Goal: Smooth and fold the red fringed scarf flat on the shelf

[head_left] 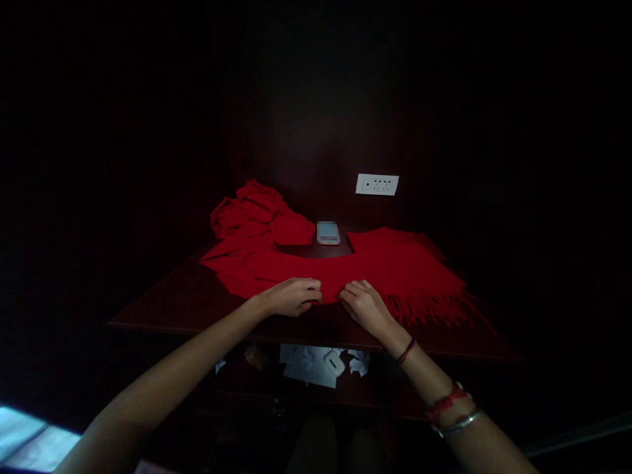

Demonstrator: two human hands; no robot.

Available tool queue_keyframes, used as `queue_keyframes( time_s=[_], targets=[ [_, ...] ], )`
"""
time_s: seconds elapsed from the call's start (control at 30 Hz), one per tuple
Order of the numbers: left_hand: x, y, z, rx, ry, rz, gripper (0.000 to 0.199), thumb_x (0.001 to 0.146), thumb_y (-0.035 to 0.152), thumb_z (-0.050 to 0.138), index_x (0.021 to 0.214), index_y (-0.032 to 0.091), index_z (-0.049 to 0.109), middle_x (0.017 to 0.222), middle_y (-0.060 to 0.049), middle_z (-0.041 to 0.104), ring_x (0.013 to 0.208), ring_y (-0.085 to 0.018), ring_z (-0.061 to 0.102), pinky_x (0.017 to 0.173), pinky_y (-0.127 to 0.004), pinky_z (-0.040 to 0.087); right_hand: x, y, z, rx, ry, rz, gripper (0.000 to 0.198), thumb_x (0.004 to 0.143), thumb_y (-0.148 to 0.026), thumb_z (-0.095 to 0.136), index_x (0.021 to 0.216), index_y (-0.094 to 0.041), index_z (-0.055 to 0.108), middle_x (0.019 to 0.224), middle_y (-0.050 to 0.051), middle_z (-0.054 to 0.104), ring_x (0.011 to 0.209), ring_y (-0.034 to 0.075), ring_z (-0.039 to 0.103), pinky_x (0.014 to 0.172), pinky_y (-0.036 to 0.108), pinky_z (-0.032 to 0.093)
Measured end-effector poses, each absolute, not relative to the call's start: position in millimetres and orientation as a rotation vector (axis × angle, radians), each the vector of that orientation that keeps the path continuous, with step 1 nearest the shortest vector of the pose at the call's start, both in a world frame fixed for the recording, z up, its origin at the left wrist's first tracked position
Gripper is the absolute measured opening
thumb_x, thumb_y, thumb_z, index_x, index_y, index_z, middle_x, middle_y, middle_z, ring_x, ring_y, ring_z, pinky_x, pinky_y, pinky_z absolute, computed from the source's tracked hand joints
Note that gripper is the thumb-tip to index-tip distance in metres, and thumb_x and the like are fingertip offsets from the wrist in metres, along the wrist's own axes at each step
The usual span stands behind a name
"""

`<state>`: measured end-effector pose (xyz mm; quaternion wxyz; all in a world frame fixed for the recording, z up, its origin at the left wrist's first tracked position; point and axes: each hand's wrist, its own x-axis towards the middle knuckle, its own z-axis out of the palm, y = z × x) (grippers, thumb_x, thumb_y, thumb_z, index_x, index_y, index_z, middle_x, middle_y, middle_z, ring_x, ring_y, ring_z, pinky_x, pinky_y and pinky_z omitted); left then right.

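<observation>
A long red scarf (340, 270) with a fringed end lies across the dark wooden desk. Its left part is bunched in a heap, while the right part is spread flat with tassels toward the front. My left hand (295, 296), wearing a ring, has its fingers curled on the scarf's near edge around the middle. Just to the right, my right hand (364, 304) pinches the same near edge with bent fingers. A short stretch of red cloth shows between the two hands. The fingertips are partly hidden.
A phone-like flat object (328, 233) lies at the back of the desk (162, 309). A white power socket (377, 185) is on the wall. Below the desktop, a shelf holds a white case (334, 363), a paper sheet (306, 368) and crumpled paper (359, 362).
</observation>
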<state>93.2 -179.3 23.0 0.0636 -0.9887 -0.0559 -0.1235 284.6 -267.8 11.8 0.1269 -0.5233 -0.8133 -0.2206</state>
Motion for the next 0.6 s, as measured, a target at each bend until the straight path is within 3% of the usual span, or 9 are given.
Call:
queue_keyframes(
  time_s=[0.13,0.33,0.47,0.6],
  targets=[
    [90.6,-179.6,24.7,-3.128,-0.164,-0.366,0.023,0.067,0.005,0.039,0.082,0.016,0.053,0.079,-0.001,0.051,0.075,-0.012,0.047,0.071,-0.02,0.037,289.1,-273.4,10.1,-1.619,-2.304,-0.623,0.015,0.081,-0.016,0.041,0.079,-0.017,0.056,0.076,0.003,0.055,0.073,0.014,0.045,0.069,0.026,0.028],
    [98.6,-172.0,29.6,-3.244,-0.311,-0.527,0.027,0.08,0.011,0.028,0.084,0.015,0.054,0.079,-0.002,0.054,0.077,-0.01,0.049,0.075,-0.021,0.037,293.2,-279.2,4.7,-1.659,-2.281,-0.48,0.02,0.079,-0.01,0.04,0.085,-0.018,0.057,0.08,0.003,0.055,0.077,0.013,0.046,0.07,0.023,0.033],
    [120.2,-169.8,36.6,-3.203,-0.354,-0.494,0.03,0.083,0.019,0.028,0.101,0.016,0.052,0.102,-0.005,0.053,0.097,-0.012,0.046,0.088,-0.023,0.031,292.2,-281.9,4.4,-1.676,-2.289,-0.421,0.022,0.079,-0.008,0.04,0.087,-0.019,0.058,0.08,0.003,0.055,0.077,0.013,0.046,0.069,0.022,0.035],
    [132.2,-165.4,35.8,-3.266,-0.255,0.069,0.038,0.086,0.031,0.026,0.123,0.026,0.034,0.132,0.0,0.029,0.122,-0.016,0.02,0.099,-0.033,0.017,290.2,-286.6,7.5,-1.734,-2.283,-0.414,0.021,0.078,-0.009,0.041,0.086,-0.019,0.058,0.081,0.003,0.055,0.078,0.014,0.047,0.068,0.022,0.036]
  ],
)
